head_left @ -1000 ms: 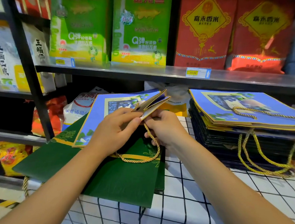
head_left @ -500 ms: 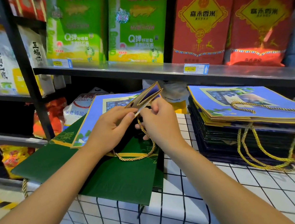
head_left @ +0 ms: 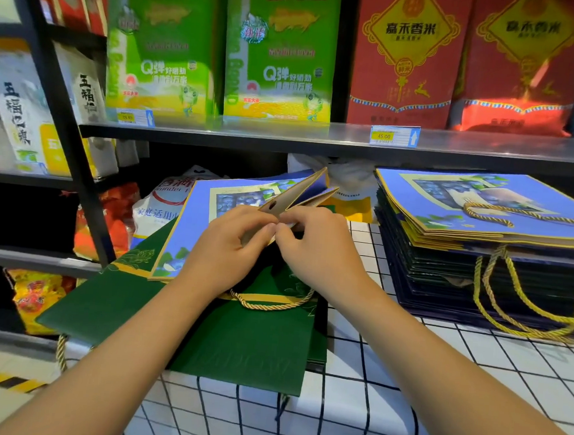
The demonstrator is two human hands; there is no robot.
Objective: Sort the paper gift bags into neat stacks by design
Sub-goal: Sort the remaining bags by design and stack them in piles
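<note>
Both hands, left point(head_left: 223, 246) and right point(head_left: 317, 250), meet fingertip to fingertip, pinching the blue bag's point(head_left: 301, 194) raised mouth above the green bag point(head_left: 241, 344).

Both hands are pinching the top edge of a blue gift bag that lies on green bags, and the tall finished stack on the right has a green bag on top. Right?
Not quite. In the head view the left hand and right hand do pinch the blue gift bag lying on the green bags, but the stack on the right is topped by a blue bag, not a green one.
</note>
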